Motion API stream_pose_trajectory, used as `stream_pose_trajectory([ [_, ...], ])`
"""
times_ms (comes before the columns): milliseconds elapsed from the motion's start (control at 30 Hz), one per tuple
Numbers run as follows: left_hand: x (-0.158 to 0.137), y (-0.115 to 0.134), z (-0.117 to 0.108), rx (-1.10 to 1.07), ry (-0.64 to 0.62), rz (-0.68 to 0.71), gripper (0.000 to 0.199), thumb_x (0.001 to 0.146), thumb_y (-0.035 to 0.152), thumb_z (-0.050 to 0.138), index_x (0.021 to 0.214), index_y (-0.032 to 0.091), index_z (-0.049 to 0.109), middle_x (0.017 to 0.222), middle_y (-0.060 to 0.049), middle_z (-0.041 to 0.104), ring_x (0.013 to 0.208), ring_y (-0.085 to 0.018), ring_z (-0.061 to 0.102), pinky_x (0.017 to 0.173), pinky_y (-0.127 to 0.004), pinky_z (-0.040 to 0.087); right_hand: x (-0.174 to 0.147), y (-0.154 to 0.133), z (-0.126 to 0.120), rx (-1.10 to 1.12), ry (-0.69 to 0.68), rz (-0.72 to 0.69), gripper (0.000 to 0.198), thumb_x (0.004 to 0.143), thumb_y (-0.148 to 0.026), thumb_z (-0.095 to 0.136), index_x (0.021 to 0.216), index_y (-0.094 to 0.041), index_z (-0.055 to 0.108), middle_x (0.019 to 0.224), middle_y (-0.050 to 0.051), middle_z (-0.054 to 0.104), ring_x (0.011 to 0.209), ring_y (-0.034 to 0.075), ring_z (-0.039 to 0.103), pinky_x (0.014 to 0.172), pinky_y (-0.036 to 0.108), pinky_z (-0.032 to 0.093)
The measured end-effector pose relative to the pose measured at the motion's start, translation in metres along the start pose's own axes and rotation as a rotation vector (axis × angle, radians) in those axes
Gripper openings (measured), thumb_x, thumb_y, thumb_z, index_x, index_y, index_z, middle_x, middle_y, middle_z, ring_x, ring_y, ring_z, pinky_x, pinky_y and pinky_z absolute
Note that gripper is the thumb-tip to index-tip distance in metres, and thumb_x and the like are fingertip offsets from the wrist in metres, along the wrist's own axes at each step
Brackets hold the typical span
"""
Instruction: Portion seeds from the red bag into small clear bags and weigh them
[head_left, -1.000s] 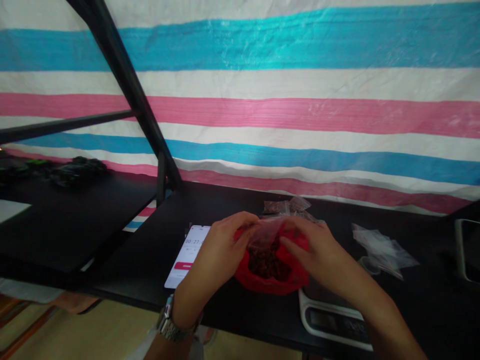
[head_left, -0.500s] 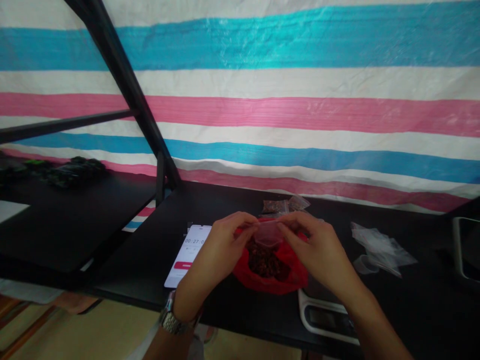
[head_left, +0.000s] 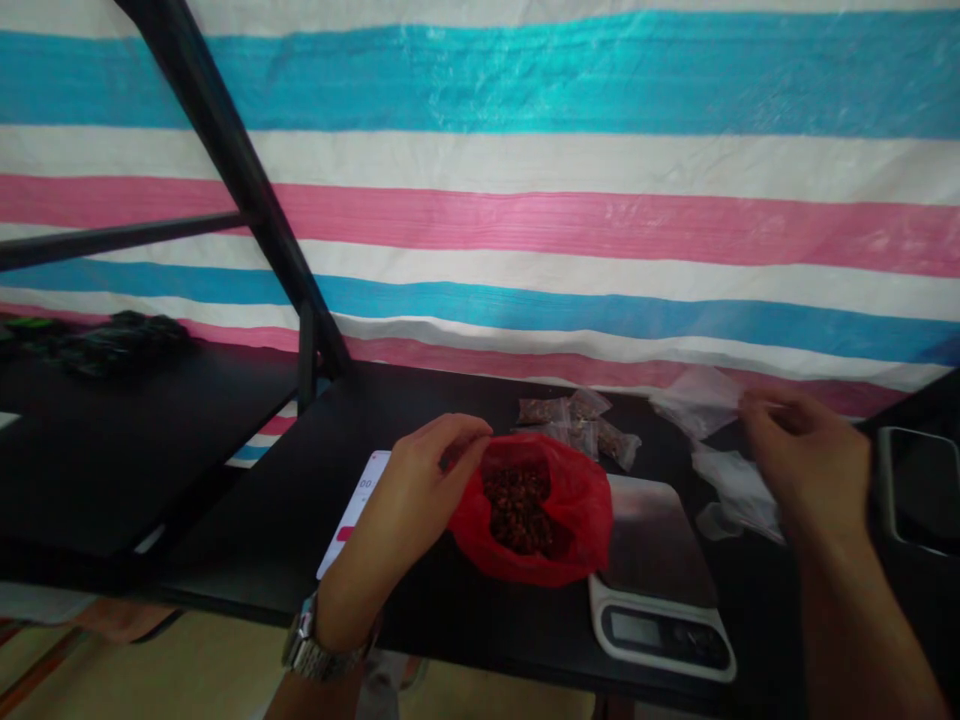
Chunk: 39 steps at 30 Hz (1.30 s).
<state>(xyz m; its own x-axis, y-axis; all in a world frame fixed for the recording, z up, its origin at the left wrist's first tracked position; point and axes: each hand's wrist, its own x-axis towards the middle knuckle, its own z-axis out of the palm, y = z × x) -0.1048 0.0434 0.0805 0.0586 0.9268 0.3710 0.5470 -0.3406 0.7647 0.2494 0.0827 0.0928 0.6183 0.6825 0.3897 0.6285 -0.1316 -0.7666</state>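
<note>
A red plastic bag (head_left: 585, 500) stands open on the black table, holding dark reddish-brown dried bits (head_left: 521, 510). At its left rim, my left hand (head_left: 427, 485) has thumb and fingers pinched on the edge. My right hand (head_left: 814, 470), blurred by motion, is over at the right with its fingers closed on a small clear plastic bag (head_left: 697, 400). Below that bag lies a pile of clear plastic bags (head_left: 739, 485). Behind the red bag are several small filled clear packets (head_left: 585, 420).
A digital scale (head_left: 656, 560) lies right of the red bag. On the left, partly behind my forearm, is a phone (head_left: 352, 515) with a lit screen. A dark-screened device (head_left: 926, 490) rests at the right edge. A black frame post (head_left: 247, 190) rises before a striped sheet (head_left: 600, 230).
My right hand has swung from above the red bag to the right, carrying the clear bag. My left hand has let go of the clear bag and is at the red bag's rim.
</note>
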Motion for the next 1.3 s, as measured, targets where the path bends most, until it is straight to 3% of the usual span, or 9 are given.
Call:
stream_pose_trajectory([
  [133, 0.001, 0.001, 0.0, 0.02, -0.002, 0.006, 0.014, 0.097, 0.026, 0.064, 0.099, 0.024, 0.078, 0.094, 0.0, 0.08, 0.082, -0.017, 0.074, 0.082, -0.028, 0.058, 0.032, 0.077, -0.019, -0.374, -0.103, 0.147, 0.009, 0.069, -0.037, 0.063, 0.076, -0.032, 0.062, 0.074, 0.011, 0.071, 0.081, 0.041, 0.071, 0.071, 0.051, 0.05],
  [233, 0.002, 0.002, 0.002, 0.016, -0.012, 0.01, 0.014, 0.098, 0.027, 0.064, 0.099, 0.024, 0.078, 0.092, 0.0, 0.08, 0.081, -0.018, 0.074, 0.082, -0.029, 0.058, 0.039, 0.099, -0.02, -0.48, -0.128, 0.08, 0.013, 0.067, -0.036, 0.063, 0.079, -0.031, 0.063, 0.076, 0.012, 0.071, 0.085, 0.044, 0.072, 0.073, 0.054, 0.051],
  [333, 0.001, 0.002, 0.003, 0.025, -0.02, 0.003, 0.015, 0.098, 0.027, 0.063, 0.099, 0.024, 0.077, 0.093, -0.001, 0.08, 0.082, -0.018, 0.074, 0.083, -0.029, 0.058, 0.035, 0.084, -0.009, -0.437, -0.184, -0.07, 0.025, 0.074, -0.033, 0.057, 0.091, -0.024, 0.072, 0.09, 0.017, 0.077, 0.093, 0.042, 0.074, 0.08, 0.053, 0.054],
  [467, 0.001, 0.004, 0.004, 0.043, -0.033, -0.003, 0.016, 0.099, 0.029, 0.061, 0.1, 0.024, 0.077, 0.095, -0.002, 0.08, 0.084, -0.019, 0.073, 0.083, -0.03, 0.058, 0.013, 0.044, 0.022, -0.357, -0.337, -0.216, 0.033, 0.088, -0.036, 0.056, 0.109, -0.023, 0.078, 0.105, 0.011, 0.081, 0.096, 0.031, 0.077, 0.085, 0.041, 0.056],
  [567, 0.0, 0.006, 0.005, 0.052, -0.05, 0.001, 0.016, 0.1, 0.029, 0.061, 0.1, 0.024, 0.077, 0.094, -0.002, 0.08, 0.083, -0.019, 0.073, 0.08, -0.029, 0.057, -0.01, 0.023, 0.047, -0.542, -0.544, -0.204, 0.032, 0.097, -0.034, 0.053, 0.11, -0.021, 0.08, 0.108, 0.012, 0.083, 0.103, 0.031, 0.078, 0.086, 0.038, 0.055],
  [800, 0.0, 0.004, 0.005, 0.064, -0.026, 0.026, 0.016, 0.099, 0.026, 0.061, 0.098, 0.024, 0.077, 0.093, -0.001, 0.08, 0.082, -0.018, 0.073, 0.078, -0.027, 0.056, -0.037, 0.004, 0.075, -0.671, -0.577, -0.153, 0.034, 0.102, -0.034, 0.053, 0.121, -0.014, 0.075, 0.107, 0.022, 0.081, 0.112, 0.039, 0.075, 0.096, 0.048, 0.051],
  [1033, 0.002, 0.003, 0.006, 0.046, 0.01, 0.02, 0.015, 0.099, 0.025, 0.061, 0.099, 0.024, 0.077, 0.093, -0.001, 0.079, 0.083, -0.017, 0.072, 0.081, -0.027, 0.057, -0.038, 0.006, 0.085, -0.602, -0.579, -0.237, 0.045, 0.1, -0.026, 0.057, 0.144, -0.014, 0.063, 0.132, 0.023, 0.072, 0.129, 0.04, 0.065, 0.104, 0.05, 0.046],
  [1133, 0.0, 0.003, 0.006, 0.041, 0.002, 0.013, 0.015, 0.099, 0.025, 0.061, 0.099, 0.024, 0.076, 0.093, -0.001, 0.078, 0.081, -0.017, 0.072, 0.08, -0.028, 0.058, -0.033, 0.011, 0.087, -0.531, -0.574, -0.238, 0.041, 0.094, -0.024, 0.065, 0.134, -0.016, 0.07, 0.122, 0.019, 0.075, 0.123, 0.038, 0.068, 0.098, 0.047, 0.049],
  [1300, -0.001, 0.007, 0.007, 0.05, 0.009, 0.024, 0.015, 0.1, 0.025, 0.061, 0.1, 0.024, 0.076, 0.095, -0.001, 0.078, 0.084, -0.018, 0.072, 0.081, -0.028, 0.057, -0.024, 0.007, 0.08, -0.306, -0.569, -0.247, 0.033, 0.088, -0.023, 0.062, 0.118, -0.017, 0.075, 0.09, 0.006, 0.075, 0.085, 0.023, 0.073, 0.075, 0.032, 0.053],
])
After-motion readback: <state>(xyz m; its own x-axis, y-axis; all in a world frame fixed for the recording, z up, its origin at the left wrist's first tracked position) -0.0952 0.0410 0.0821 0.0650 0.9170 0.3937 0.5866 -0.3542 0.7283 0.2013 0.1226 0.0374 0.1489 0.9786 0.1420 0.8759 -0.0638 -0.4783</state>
